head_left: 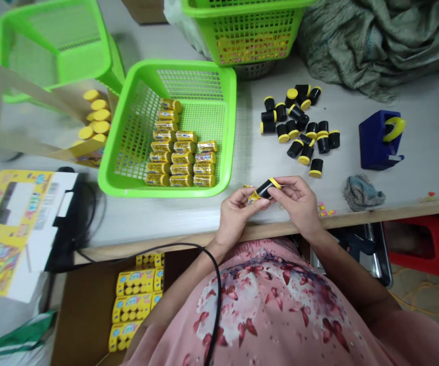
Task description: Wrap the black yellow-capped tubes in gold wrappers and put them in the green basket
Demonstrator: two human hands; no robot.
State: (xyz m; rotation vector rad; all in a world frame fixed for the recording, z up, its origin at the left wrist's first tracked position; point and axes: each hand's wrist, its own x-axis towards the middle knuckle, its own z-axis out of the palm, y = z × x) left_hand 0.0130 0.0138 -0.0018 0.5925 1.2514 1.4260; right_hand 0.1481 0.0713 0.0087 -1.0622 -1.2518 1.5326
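Near the table's front edge, my left hand (233, 212) is closed around a small yellow-wrapped tube (253, 197), mostly covered by the fingers. At the tube's upper end sits a black cylindrical cap (264, 189) with a yellow rim. My right hand (299, 204) pinches this cap by its yellow end. Both pieces lie in one tilted line; whether they are fully joined cannot be seen. Beyond my right hand, several loose black-and-yellow caps (295, 148) are scattered on the table. To the left, rows of yellow tubes (182, 169) lie in a green basket (108, 178).
At right stand a blue tape dispenser (375, 140) and a crumpled cloth (363, 193). Another green basket (253, 38) is at the back. A cardboard box (78, 305) with yellow packs lies below the table edge (189, 239). A black cable (217, 284) crosses my left arm.
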